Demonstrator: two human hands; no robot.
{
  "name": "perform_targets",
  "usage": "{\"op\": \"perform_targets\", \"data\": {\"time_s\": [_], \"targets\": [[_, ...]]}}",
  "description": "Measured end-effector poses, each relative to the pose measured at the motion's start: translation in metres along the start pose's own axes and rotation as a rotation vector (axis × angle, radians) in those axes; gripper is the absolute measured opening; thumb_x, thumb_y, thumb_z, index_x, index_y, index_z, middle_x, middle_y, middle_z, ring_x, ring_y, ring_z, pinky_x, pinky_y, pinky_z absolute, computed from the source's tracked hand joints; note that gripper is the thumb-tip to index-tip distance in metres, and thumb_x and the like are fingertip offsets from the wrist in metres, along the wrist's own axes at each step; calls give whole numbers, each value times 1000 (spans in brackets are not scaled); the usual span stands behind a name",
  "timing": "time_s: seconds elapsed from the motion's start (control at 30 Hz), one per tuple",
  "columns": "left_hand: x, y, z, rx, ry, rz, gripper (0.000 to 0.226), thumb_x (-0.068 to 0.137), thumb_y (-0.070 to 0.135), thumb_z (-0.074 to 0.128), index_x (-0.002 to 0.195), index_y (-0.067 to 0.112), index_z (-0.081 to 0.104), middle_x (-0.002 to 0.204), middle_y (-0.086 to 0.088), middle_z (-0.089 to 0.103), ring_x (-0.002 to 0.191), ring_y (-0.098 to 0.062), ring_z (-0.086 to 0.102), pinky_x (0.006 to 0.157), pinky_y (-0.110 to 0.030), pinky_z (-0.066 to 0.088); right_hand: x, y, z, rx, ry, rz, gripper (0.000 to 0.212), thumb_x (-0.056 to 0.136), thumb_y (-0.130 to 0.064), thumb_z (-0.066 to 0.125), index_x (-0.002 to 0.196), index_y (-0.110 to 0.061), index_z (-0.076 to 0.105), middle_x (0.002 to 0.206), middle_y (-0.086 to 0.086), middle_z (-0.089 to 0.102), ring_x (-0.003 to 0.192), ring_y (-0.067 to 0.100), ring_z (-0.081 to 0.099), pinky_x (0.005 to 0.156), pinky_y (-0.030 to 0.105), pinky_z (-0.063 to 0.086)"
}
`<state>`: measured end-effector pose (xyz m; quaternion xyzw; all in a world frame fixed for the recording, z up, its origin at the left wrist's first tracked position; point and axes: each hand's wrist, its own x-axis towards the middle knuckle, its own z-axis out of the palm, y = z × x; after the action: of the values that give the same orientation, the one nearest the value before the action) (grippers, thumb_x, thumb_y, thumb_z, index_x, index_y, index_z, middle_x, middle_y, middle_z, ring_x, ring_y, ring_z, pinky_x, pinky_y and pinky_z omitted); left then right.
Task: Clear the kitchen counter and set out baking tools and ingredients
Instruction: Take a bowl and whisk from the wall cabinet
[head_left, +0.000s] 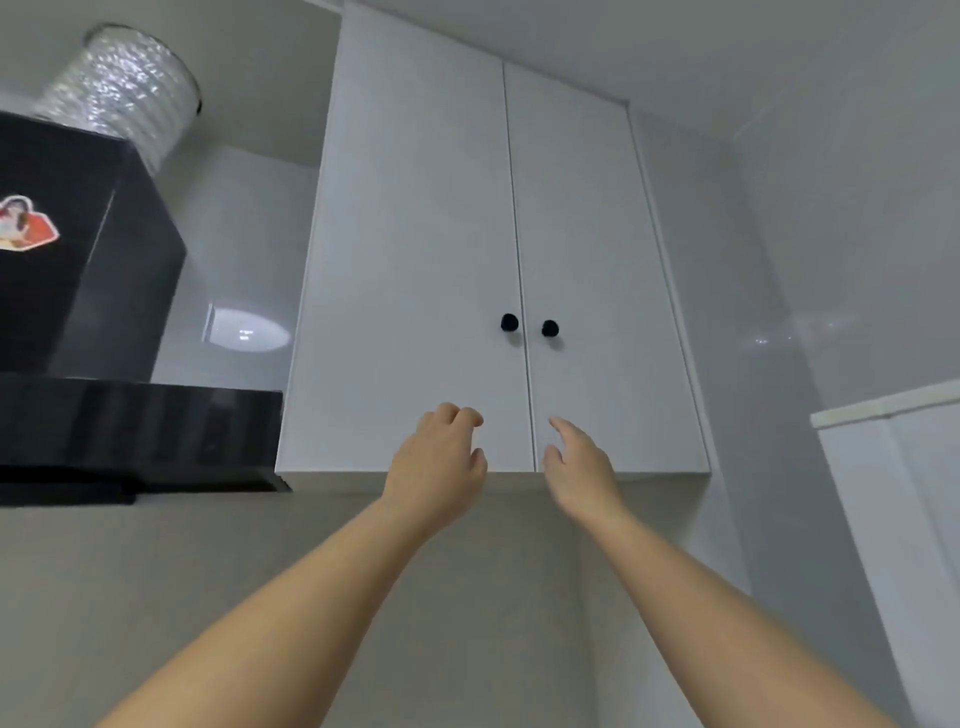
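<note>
- Two doors of the white cupboard (441, 234) stand shut; contents hidden.
- Below cupboard's left knob (509, 322): left hand (436, 462), fingers loosely curled, holding nothing.
- Below cupboard's right knob (549, 328): right hand (582, 467), fingers relaxed, holding nothing.
- Left of cupboard: black hood (104, 270) bearing a sticker (26, 223); print unreadable.

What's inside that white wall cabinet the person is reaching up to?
Nothing inside shows: both doors of the cabinet are closed. Only the two black knobs are visible, with the left hand and right hand below them, holding nothing.
</note>
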<state>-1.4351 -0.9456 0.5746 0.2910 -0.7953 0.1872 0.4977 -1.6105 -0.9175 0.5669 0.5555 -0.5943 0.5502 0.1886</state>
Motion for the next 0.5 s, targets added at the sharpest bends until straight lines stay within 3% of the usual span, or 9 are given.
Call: {"op": "perform_targets", "data": {"time_s": [0.07,0.13,0.23,0.4,0.5], "targets": [[28,-2,11,94,9,28,41,96,21,40,137,18,40,137,1,41,123,-19,40,87,-34,44,17,10,0,-70,-73,-5,48,100,-13,32,148,-12,33,158,5,26,144,20,26,116,30,22],[55,-5,20,174,18,45,43,95,19,39,138,18,38,138,-1,41,124,-21,39,88,-33,42,24,17,7,-171,-95,-22,42,101,-14,31,140,-10,44,155,8,31,139,25,35,110,34,31],[100,-5,32,290,104,83,48,94,18,40,141,17,34,139,-2,42,124,-23,38,92,-32,37,29,25,23,-319,33,-61,34,99,-19,32,126,-16,53,153,1,34,131,27,42,97,36,40],[162,10,43,260,266,86,61,87,8,43,145,20,26,137,-4,41,121,-26,39,90,-34,35,33,37,40,-394,109,-87,40,99,-23,30,139,-25,36,159,-7,20,142,21,28,102,35,37],[193,20,45,308,272,105,46,87,4,41,133,13,43,131,-7,44,115,-28,41,84,-33,36,33,39,38,-397,118,-116,44,100,-26,31,143,-28,32,160,-8,17,142,21,29,101,35,38]]}}
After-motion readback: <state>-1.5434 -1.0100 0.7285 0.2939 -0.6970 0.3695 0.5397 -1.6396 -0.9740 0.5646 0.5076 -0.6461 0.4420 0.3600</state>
